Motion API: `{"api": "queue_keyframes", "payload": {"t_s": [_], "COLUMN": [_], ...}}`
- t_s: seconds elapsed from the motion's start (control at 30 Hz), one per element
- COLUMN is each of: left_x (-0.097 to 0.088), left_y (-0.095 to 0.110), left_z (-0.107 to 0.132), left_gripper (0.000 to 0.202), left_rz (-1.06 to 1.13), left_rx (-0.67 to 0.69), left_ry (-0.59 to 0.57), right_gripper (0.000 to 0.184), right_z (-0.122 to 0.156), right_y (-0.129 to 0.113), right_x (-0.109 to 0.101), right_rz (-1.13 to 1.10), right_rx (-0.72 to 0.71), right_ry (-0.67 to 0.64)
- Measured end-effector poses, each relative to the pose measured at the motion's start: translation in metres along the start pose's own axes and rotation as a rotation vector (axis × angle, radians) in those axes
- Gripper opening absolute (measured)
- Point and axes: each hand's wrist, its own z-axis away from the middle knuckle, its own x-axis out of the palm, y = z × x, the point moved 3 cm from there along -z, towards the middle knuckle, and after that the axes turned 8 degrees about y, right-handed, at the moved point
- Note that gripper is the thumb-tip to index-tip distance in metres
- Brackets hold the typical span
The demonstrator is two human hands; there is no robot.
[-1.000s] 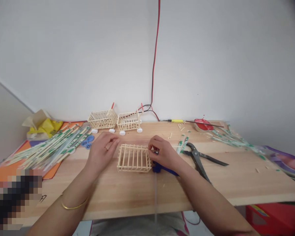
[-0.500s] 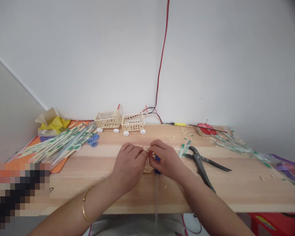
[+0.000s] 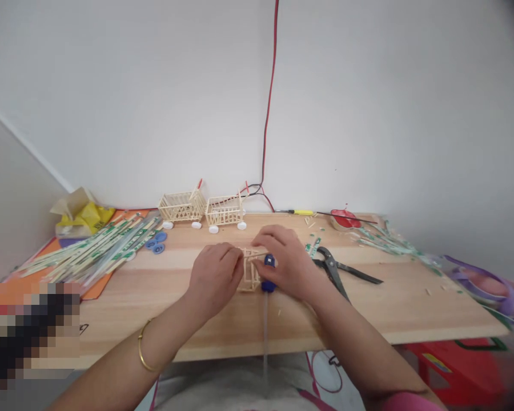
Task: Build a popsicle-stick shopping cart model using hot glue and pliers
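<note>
A small open frame of thin wooden sticks (image 3: 251, 279) stands on the table between my hands. My left hand (image 3: 217, 277) is closed on its left side, the fingertips pinched at the upper corner. My right hand (image 3: 285, 262) is at the frame's upper right, thumb and forefinger apart. A thin stick (image 3: 260, 255) crosses the gap between them; I cannot make out whether they touch it. Just under the right hand is a blue tool (image 3: 268, 279), partly covered, with a clear rod running from it toward me.
Two stick-built toy carts (image 3: 182, 206) with white wheels stand at the back. Packaged sticks (image 3: 111, 245) and blue discs (image 3: 156, 244) lie left. Black pliers (image 3: 334, 265), a yellow-handled tool (image 3: 302, 212), a red dish (image 3: 345, 218) and wrappers (image 3: 394, 245) lie right.
My right thumb and forefinger have parted from a pinch beside the frame. More of the frame and blue tool shows between my hands. The whole view has shifted slightly.
</note>
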Motion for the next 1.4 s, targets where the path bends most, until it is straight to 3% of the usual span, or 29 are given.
{"api": "queue_keyframes", "payload": {"t_s": [0.13, 0.23, 0.33, 0.43, 0.5, 0.73, 0.93, 1.07, 1.17, 1.23, 1.4], "left_x": [-0.007, -0.014, -0.017, -0.018, -0.021, -0.026, -0.011, 0.004, 0.013, 0.016, 0.014], "left_y": [-0.009, -0.017, -0.029, -0.038, -0.038, -0.016, 0.01, 0.027, 0.036, 0.04, 0.041], "left_z": [0.001, 0.004, 0.009, 0.013, 0.014, 0.026, 0.04, 0.045, 0.046, 0.045, 0.037], "left_gripper": [0.015, 0.013, 0.012, 0.015, 0.016, 0.013, 0.013, 0.014, 0.015, 0.014, 0.015], "left_rz": [0.136, 0.336, 0.607, 0.933, 1.128, 1.416, 1.537, 1.644, 1.708, 1.74, 1.806], "left_rx": [-0.141, -0.327, -0.618, -0.882, -0.975, -1.071, -1.135, -1.228, -1.306, -1.35, -1.422], "left_ry": [0.014, 0.011, 0.035, 0.103, 0.132, -0.006, -0.138, -0.234, -0.276, -0.276, -0.262], "right_gripper": [0.015, 0.005, 0.008, 0.008, 0.01, 0.015, 0.016, 0.028, 0.067, 0.084, 0.075], "right_z": [0.015, 0.042, 0.072, 0.095, 0.104, 0.115, 0.127, 0.138, 0.148, 0.154, 0.153], "right_y": [0.004, 0.015, 0.035, 0.057, 0.069, 0.099, 0.117, 0.119, 0.119, 0.119, 0.119], "right_x": [-0.028, -0.031, -0.029, -0.038, -0.048, -0.083, -0.103, -0.097, -0.084, -0.075, -0.066], "right_rz": [0.001, 0.022, 0.071, 0.178, 0.252, 0.371, 0.474, 0.494, 0.483, 0.51, 0.631], "right_rx": [0.151, 0.266, 0.377, 0.488, 0.542, 0.663, 0.752, 0.797, 0.847, 0.89, 0.972], "right_ry": [0.221, 0.16, 0.058, 0.049, 0.046, 0.06, 0.065, -0.097, -0.292, -0.399, -0.455]}}
